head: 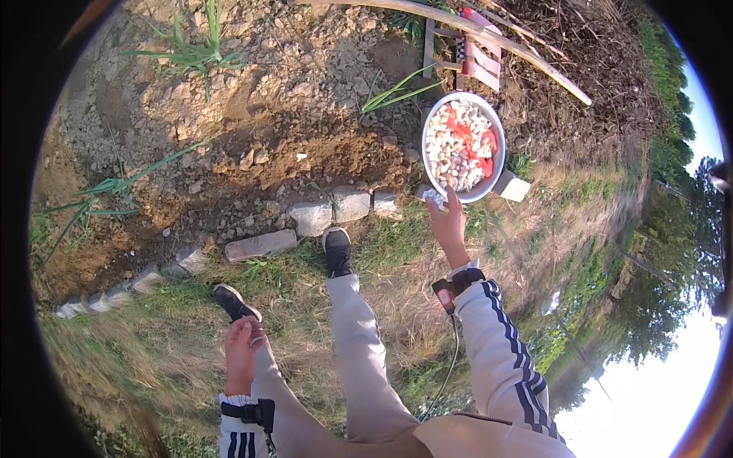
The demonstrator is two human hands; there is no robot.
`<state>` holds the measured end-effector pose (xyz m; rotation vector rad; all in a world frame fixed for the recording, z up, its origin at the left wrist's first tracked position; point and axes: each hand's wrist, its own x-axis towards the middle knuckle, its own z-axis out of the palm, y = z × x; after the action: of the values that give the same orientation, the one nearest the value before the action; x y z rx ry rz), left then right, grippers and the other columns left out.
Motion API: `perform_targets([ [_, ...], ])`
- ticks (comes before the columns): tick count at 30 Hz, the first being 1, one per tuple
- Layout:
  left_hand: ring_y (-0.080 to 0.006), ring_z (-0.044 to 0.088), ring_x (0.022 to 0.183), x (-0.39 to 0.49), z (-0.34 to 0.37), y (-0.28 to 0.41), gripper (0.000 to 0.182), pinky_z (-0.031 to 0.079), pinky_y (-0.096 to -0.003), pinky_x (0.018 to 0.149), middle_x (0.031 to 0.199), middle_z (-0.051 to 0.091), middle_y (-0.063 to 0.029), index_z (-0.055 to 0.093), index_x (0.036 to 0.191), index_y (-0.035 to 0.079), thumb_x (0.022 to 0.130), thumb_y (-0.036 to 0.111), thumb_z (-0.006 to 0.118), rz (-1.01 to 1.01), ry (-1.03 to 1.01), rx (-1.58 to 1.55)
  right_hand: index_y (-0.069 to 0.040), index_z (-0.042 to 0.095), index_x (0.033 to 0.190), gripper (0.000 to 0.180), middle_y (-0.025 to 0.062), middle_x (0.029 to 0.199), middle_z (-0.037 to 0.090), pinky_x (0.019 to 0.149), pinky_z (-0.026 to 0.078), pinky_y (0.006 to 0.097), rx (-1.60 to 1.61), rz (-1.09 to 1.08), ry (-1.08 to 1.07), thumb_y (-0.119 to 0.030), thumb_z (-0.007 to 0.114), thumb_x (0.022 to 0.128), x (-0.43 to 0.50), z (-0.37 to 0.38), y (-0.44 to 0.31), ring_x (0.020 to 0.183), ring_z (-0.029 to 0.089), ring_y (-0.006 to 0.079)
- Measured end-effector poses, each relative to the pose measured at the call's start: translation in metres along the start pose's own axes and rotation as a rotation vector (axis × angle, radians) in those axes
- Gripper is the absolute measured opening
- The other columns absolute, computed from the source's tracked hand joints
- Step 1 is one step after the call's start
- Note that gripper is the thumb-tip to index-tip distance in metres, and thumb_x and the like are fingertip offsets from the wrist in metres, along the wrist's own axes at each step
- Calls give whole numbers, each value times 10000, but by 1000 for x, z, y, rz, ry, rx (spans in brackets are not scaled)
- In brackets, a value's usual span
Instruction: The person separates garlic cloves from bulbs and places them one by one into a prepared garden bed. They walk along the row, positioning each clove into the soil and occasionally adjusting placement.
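A round metal basin (501,146) is filled with pale garlic cloves (458,166) and strips of red material (458,130). My right hand (449,226) grips its near rim, one finger over the edge and the thumb outside. Beside that thumb is a crumpled silvery-white scrap (434,198). My left hand (241,348) is low on the left, over my lower leg and shoe, with its fingers curled together. A small pale bit shows at its fingers; what it is, I cannot make out.
A row of stone blocks (351,204) and a brick (261,245) edges the dug soil (275,149). Behind the basin are a small slatted seat (481,60) and a long wooden pole (527,52). A pale block (514,188) adjoins the basin. Green shoots (395,97) grow nearby.
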<state>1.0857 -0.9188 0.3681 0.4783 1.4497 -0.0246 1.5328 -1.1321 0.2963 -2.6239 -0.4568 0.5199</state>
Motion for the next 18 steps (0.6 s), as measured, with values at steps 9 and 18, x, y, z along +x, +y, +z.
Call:
perform_targets([
  [9, -122, 601, 832, 76, 166, -36, 179, 492, -278, 720, 948, 631, -46, 583, 1094, 46, 959, 136, 507, -132, -188, -57, -22, 406, 1379, 692, 226, 1376, 425, 1018, 367, 431, -169, -35, 40, -420, 627, 858, 143, 52, 101, 1256, 433, 369],
  [18, -127, 607, 848, 106, 194, -45, 194, 497, -284, 732, 963, 635, -54, 576, 1111, 39, 960, 143, 511, -197, -121, -75, -169, 469, 1301, 620, 176, 1219, 439, 848, 467, 480, -360, -92, 134, -373, 703, 764, 180, 99, 125, 1093, 513, 388],
])
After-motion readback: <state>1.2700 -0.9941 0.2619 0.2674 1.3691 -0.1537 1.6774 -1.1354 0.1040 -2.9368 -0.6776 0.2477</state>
